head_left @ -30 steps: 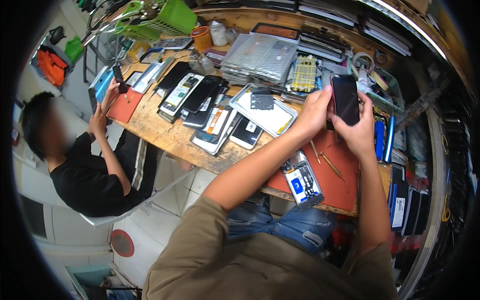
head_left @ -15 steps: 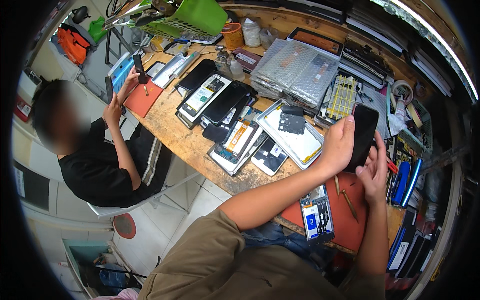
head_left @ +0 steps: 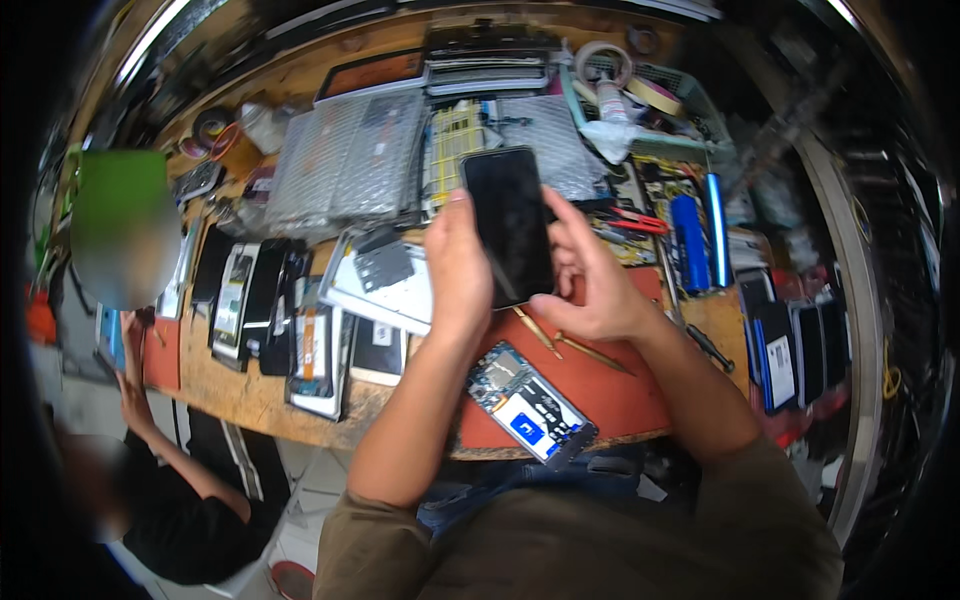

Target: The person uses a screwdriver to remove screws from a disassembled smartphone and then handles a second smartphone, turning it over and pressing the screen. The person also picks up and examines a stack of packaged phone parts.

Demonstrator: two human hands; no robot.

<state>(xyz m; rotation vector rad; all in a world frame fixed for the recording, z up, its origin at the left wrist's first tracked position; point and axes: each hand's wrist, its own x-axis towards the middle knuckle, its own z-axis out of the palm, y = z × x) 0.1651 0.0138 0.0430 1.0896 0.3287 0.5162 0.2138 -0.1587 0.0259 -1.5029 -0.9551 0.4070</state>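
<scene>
Over the red mat (head_left: 612, 402): black phone (head_left: 508, 225), screen toward the wearer — best held by its edges, thumbs off the glass, clear of the opened phone (head_left: 530, 405). Left hand (head_left: 458, 265): grip clasping its left side. Right hand (head_left: 598, 285): looser, cupping the right edge, thumb at the bottom corner. Forearms converge.

- Held phone (head_left: 508, 225): black
- Opened phone (head_left: 530, 405): black and white with a blue square
- Mat (head_left: 640, 395): brick red
- Slim tools (head_left: 597, 356): brassy gold
- Bench (head_left: 360, 406): tan, dark blotches
- Basket (head_left: 668, 149): pale green
</scene>
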